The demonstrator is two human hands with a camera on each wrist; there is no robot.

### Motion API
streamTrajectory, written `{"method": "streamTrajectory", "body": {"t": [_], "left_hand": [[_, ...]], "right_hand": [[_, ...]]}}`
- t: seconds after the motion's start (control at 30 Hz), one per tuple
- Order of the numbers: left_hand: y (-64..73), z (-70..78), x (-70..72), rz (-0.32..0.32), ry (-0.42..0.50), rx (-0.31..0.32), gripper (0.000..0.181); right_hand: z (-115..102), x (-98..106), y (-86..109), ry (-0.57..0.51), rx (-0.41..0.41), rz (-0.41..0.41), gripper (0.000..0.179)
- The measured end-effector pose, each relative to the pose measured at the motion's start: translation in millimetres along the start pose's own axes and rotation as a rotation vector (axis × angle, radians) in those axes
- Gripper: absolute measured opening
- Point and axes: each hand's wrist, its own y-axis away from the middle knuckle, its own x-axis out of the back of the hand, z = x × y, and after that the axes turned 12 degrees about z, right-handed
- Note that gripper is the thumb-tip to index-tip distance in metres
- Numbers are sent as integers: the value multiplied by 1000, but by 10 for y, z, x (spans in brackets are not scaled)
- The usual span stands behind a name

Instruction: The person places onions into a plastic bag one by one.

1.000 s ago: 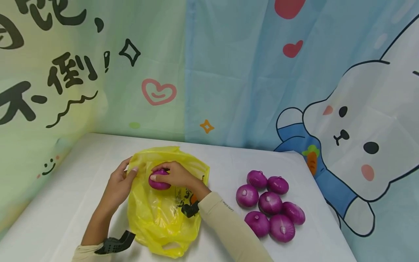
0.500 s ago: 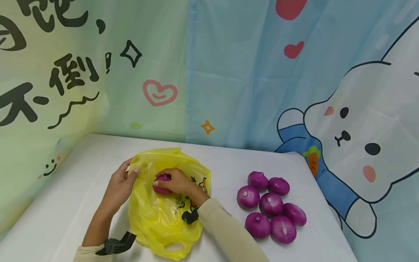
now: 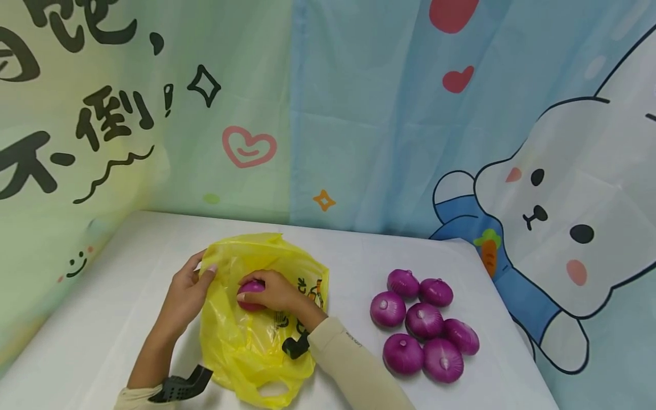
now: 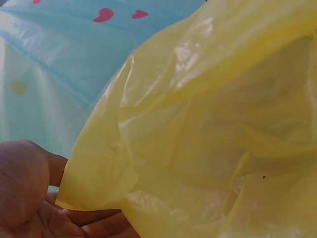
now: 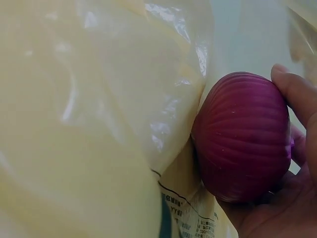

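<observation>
A yellow plastic bag [image 3: 251, 336] lies crumpled on the white table [image 3: 102, 307]. My left hand [image 3: 187, 293] pinches the bag's rim at its upper left; in the left wrist view the yellow plastic bag [image 4: 208, 139] fills the frame above my left hand [image 4: 34, 198]. My right hand [image 3: 271, 290] grips a purple onion [image 3: 250, 295] over the bag's mouth. The right wrist view shows the purple onion [image 5: 242, 144] held by my right hand [image 5: 292, 188], pressed against the bag's film [image 5: 99, 109].
Several more purple onions [image 3: 422, 327] lie in a cluster on the table to the right of the bag. A cartoon-printed curtain [image 3: 359, 114] hangs behind the table. The table's right edge runs close to the onions.
My right hand has carried the onion a little lower and deeper into the bag's mouth. The left hand keeps its hold on the rim.
</observation>
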Motion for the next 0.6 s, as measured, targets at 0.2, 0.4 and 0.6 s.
{"method": "streamTrajectory", "body": {"t": [0.2,0.4,0.6], "left_hand": [[4,5,-7,2,0,6,52],[11,-1,-13,-1,-9,-5,55],[2,-5,-9,13,-30,-19,49]], "right_hand": [[7,-10,12,21,3,55,39],[6,9,20,50,41,83,43],[-104,86,73,47,60,83,39]]}}
